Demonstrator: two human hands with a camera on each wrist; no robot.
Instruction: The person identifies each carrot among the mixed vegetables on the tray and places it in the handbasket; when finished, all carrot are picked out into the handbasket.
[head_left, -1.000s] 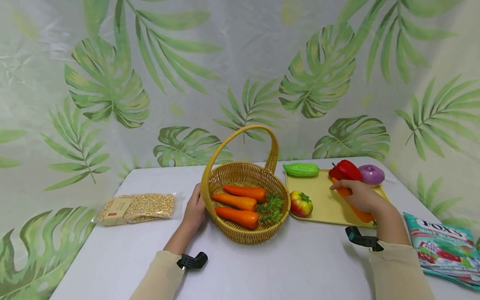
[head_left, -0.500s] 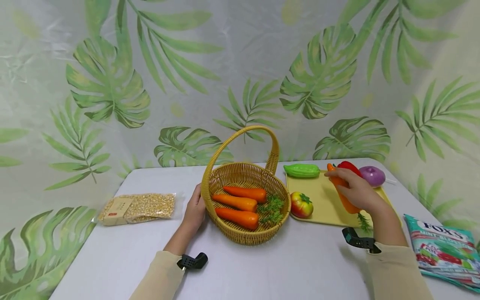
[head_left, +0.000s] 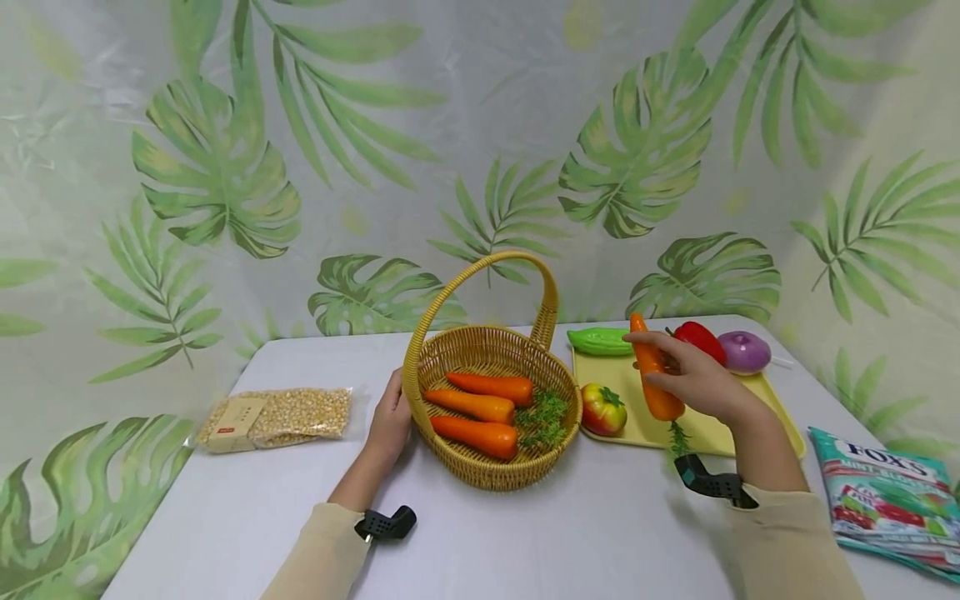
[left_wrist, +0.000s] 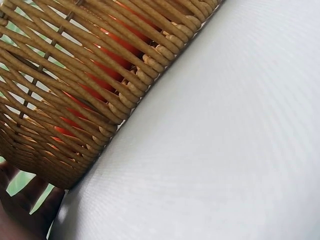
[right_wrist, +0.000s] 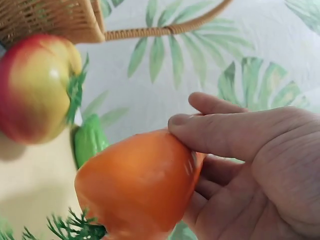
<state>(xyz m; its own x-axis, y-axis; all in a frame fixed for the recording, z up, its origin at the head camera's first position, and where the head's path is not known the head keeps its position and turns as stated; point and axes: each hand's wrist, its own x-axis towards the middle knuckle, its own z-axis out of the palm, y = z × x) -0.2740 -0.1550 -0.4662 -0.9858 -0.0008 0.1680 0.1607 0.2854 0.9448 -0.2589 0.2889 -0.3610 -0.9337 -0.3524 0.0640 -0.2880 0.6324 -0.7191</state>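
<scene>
In the head view, my right hand (head_left: 701,379) pinches an orange carrot (head_left: 654,383) above the yellow tray (head_left: 716,427). Its tip points up and its green leafy top hangs down. The right wrist view shows the thumb (right_wrist: 215,132) on one side of the carrot (right_wrist: 135,185) and fingers on the other. A wicker basket (head_left: 480,475) with a tall handle stands at the middle of the table, several orange carrots (head_left: 480,406) lying inside. Against its left outer wall rests my left hand (head_left: 390,412); in the left wrist view spread fingers (left_wrist: 35,192) touch the wickerwork.
A red-yellow tomato (head_left: 603,410), a green bumpy gourd (head_left: 602,342), a red pepper (head_left: 702,342) and a purple onion (head_left: 744,352) lie on or around the tray. Left lies a bag of corn kernels (head_left: 300,415); right, a Fox's candy bag (head_left: 892,508).
My right hand has lifted the carrot off the tray and carried it left, turning it more upright. My left hand and the basket have stayed put.
</scene>
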